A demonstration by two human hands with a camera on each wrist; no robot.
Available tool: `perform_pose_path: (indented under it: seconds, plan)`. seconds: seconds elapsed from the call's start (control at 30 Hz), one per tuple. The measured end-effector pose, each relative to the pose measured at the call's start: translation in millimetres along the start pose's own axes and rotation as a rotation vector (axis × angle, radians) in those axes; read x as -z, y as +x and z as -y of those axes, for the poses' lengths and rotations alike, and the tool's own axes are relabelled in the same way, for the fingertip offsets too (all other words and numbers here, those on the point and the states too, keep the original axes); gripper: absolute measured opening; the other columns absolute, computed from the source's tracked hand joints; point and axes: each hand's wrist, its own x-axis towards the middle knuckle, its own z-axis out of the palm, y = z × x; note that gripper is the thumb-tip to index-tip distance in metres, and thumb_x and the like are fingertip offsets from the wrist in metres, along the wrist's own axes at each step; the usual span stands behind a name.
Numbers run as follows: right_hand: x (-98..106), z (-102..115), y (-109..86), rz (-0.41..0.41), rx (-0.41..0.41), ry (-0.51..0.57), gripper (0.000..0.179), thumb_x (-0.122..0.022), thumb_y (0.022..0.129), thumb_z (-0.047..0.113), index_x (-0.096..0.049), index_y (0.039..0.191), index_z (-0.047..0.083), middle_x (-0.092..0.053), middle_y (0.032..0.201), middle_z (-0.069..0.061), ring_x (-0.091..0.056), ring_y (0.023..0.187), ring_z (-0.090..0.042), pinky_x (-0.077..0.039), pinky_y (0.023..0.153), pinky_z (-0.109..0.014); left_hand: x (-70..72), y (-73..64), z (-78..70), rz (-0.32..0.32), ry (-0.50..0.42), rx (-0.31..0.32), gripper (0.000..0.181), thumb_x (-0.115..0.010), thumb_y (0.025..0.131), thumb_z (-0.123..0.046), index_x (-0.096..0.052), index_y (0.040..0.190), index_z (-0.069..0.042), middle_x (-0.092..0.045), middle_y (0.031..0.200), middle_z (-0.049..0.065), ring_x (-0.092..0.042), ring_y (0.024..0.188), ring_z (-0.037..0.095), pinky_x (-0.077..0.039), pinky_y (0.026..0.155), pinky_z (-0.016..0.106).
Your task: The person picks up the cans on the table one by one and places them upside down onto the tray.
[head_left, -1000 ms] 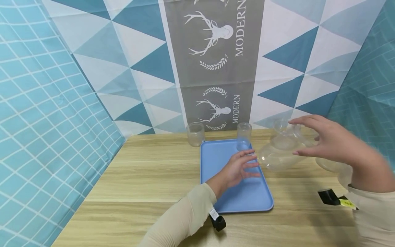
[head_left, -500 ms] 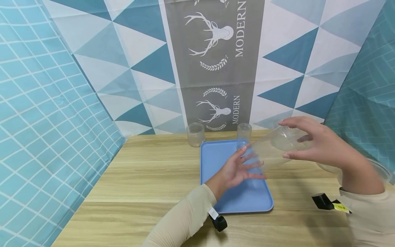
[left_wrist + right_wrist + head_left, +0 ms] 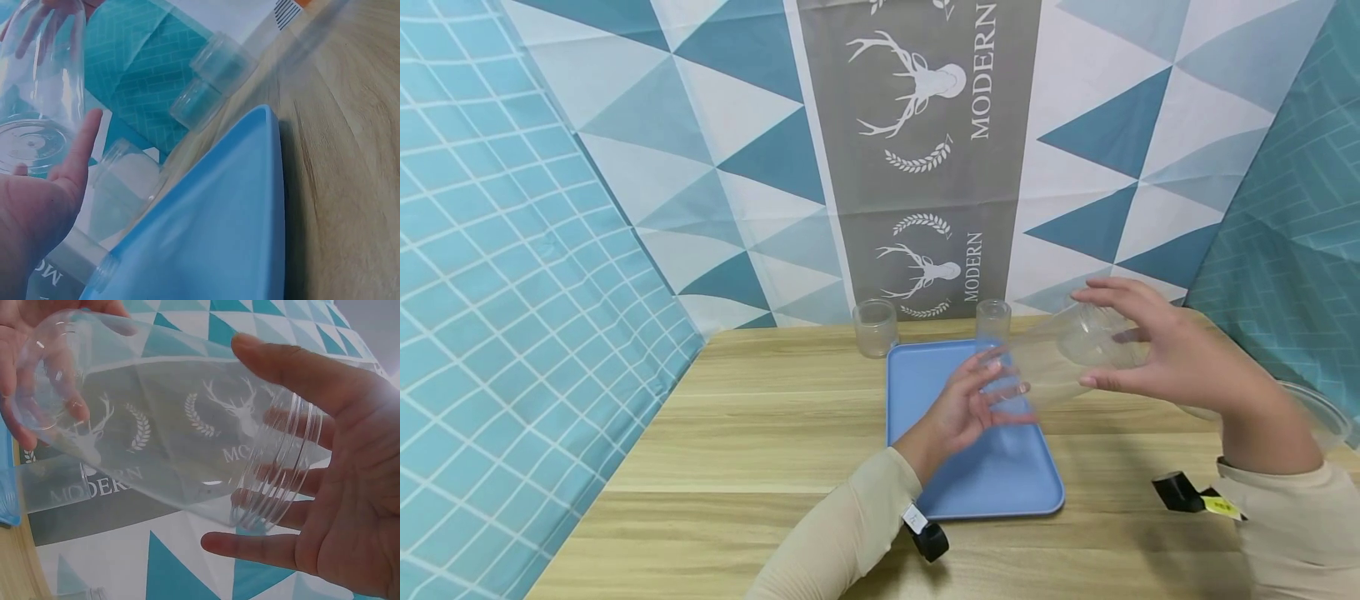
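Holding a clear jar (image 3: 169,431) on a tilt in midair, pretty much on its side. Right hand (image 3: 1172,354) has its fingers wrapped round the threaded end; left hand (image 3: 962,408) has its fingers spread wide at the base, can't tell how firmly they touch. Blue tray (image 3: 1000,492) sits lower on the surface (image 3: 722,450), wide cup (image 3: 876,331) near its far left corner, narrow cup (image 3: 993,319) far right.

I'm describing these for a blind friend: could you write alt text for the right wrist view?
The right hand grips a clear jar by its ridged neck, with fingers of the left hand showing through its other end. Behind is a cloth printed with white deer, MODERN lettering and teal triangles.
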Motion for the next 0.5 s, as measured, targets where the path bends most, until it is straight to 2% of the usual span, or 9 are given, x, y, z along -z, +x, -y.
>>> perform_pose_path:
  seconds: [0.13, 0.23, 0.27, 0.43, 0.5]
  plan:
    - [-1.2, -2.6, -0.3, -0.012, 0.037, 0.029, 0.101, -0.093, 0.061, 0.012, -0.041, 0.148, 0.017, -0.033, 0.150, -0.006, -0.039, 0.124, -0.004, -0.041, 0.084, -0.005, 2.8, -0.4, -1.9, -0.002, 0.005, -0.015, 0.048, -0.057, 0.095, -0.019, -0.046, 0.142, -0.014, -0.051, 0.127, 0.010, -0.057, 0.114, 0.030, -0.047, 0.086, 0.065]
    - [-1.5, -3.7, -1.4, -0.028, 0.033, 0.068, 0.101, -0.092, 0.061, 0.006, -0.041, 0.148, 0.015, -0.033, 0.150, -0.004, -0.038, 0.124, -0.001, -0.039, 0.086, -0.004, 5.5, 0.1, -4.4, -0.008, 0.004, -0.028, 0.049, -0.056, 0.095, -0.018, -0.046, 0.142, -0.013, -0.051, 0.126, 0.012, -0.057, 0.115, 0.032, -0.047, 0.086, 0.065]
    - [-1.6, -3.8, -1.8, -0.029, 0.019, 0.088, 0.101, -0.092, 0.062, 0.005, -0.040, 0.148, 0.016, -0.033, 0.149, -0.002, -0.039, 0.123, -0.002, -0.039, 0.086, -0.004, 6.7, 0.1, -5.5, -0.008, 0.005, -0.031, 0.050, -0.056, 0.095, -0.017, -0.045, 0.143, -0.012, -0.050, 0.129, 0.015, -0.056, 0.116, 0.034, -0.047, 0.086, 0.065]
    - [-1.7, -6.5, -5.0, 0.000, -0.105, 0.182, 0.100, -0.088, 0.068, 0.003, -0.036, 0.150, 0.024, -0.034, 0.145, 0.006, -0.047, 0.118, -0.002, -0.042, 0.084, -0.005, 14.7, 0.2, -12.2, 0.000, 0.032, -0.041, 0.054, -0.055, 0.095, -0.018, -0.041, 0.147, -0.010, -0.048, 0.130, 0.016, -0.048, 0.125, 0.043, -0.048, 0.085, 0.063]
    - [-1.7, -8.6, -6.6, 0.013, -0.149, 0.211, 0.099, -0.087, 0.070, 0.003, -0.034, 0.151, 0.026, -0.035, 0.144, 0.007, -0.051, 0.113, 0.001, -0.046, 0.081, -0.008, 17.7, 0.3, -15.4, 0.006, 0.044, -0.043, 0.056, -0.054, 0.095, -0.018, -0.039, 0.148, -0.009, -0.050, 0.126, 0.013, -0.046, 0.126, 0.044, -0.048, 0.085, 0.063]
